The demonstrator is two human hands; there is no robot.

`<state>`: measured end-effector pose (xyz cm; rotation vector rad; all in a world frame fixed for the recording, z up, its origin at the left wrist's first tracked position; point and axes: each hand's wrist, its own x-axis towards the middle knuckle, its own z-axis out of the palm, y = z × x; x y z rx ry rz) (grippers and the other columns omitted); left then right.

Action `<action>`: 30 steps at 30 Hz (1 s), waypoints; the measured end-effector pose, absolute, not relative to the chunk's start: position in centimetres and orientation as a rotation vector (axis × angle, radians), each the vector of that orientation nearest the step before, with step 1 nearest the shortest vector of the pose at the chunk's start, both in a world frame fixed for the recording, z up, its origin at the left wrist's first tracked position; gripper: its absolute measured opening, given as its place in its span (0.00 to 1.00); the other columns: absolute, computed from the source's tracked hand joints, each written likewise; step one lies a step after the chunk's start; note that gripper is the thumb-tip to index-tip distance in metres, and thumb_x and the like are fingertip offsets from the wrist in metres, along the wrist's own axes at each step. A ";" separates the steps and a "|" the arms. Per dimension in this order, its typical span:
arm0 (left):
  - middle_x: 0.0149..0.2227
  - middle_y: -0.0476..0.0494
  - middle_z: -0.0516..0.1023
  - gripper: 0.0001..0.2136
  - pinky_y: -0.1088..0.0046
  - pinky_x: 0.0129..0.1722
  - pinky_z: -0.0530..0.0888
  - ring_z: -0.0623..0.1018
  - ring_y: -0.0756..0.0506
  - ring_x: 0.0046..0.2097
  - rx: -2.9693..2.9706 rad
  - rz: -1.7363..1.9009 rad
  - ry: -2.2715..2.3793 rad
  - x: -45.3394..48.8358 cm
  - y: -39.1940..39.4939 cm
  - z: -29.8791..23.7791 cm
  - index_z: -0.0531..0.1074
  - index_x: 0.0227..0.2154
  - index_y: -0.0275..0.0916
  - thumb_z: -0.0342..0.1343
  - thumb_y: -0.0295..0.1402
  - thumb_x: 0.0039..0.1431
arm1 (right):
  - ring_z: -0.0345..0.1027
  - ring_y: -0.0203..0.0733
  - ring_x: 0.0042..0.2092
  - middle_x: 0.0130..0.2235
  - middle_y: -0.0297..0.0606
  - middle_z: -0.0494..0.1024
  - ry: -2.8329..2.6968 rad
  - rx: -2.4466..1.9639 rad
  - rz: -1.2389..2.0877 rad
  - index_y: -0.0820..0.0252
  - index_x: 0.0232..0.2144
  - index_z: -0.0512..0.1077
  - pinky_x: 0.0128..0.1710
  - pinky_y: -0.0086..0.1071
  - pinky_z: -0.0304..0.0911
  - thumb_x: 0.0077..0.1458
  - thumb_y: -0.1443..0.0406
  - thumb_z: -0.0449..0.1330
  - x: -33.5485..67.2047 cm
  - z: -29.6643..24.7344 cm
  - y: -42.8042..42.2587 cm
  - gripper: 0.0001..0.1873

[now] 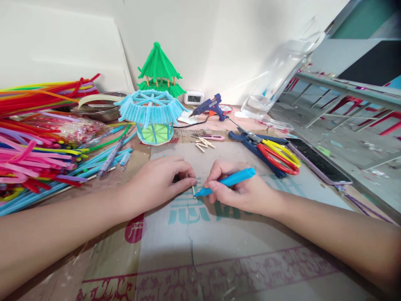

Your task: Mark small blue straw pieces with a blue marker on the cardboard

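My right hand [239, 188] grips a blue marker [234, 179], whose tip points down and left. Pinched in the fingers of my left hand [167, 177] is a short thin stick [194, 192], upright in the picture, with its lower end at the marker's tip. Whether the tip touches the stick I cannot tell for sure. Beyond my hands lie several short wooden sticks [204, 143]. Behind them stand a light blue pipe-cleaner structure [152, 106] with a green panelled base and a green pipe-cleaner roof model [159, 67].
Bundles of coloured pipe cleaners [34, 159] crowd the left. A glue gun [209, 106], a small digital clock [193, 98] and a pink craft knife [213, 137] sit at the back. Scissors [278, 156], a phone [318, 161] and a clear pitcher [272, 83] are on the right.
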<state>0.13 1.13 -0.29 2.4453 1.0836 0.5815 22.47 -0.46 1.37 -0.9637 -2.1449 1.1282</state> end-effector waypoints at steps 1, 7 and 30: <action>0.35 0.48 0.79 0.09 0.74 0.33 0.66 0.75 0.47 0.37 2.445 0.583 1.084 0.1 1.1 -0.3 0.76 0.35 0.41 0.54 0.39 0.66 | 0.69 0.34 0.23 0.23 0.32 0.74 -2.145 -0.954 1.133 0.59 0.29 0.67 0.20 0.26 0.58 0.57 0.66 0.58 22.5 1.4 -0.5 0.05; 0.35 0.48 0.79 0.09 0.73 0.32 0.66 0.75 0.48 0.36 2.447 0.576 1.087 0.2 1.1 -0.2 0.77 0.36 0.42 0.54 0.39 0.66 | 0.69 0.35 0.25 0.23 0.33 0.75 -2.119 -0.989 1.022 0.59 0.29 0.67 0.22 0.27 0.59 0.58 0.64 0.58 22.5 1.2 -0.2 0.06; 0.35 0.50 0.78 0.08 0.73 0.33 0.66 0.75 0.47 0.37 2.429 0.582 1.079 0.1 1.0 -0.2 0.76 0.35 0.42 0.55 0.39 0.65 | 0.63 0.30 0.20 0.22 0.32 0.74 -2.115 -0.896 1.141 0.60 0.28 0.67 0.18 0.24 0.57 0.56 0.68 0.59 22.5 1.5 -0.6 0.05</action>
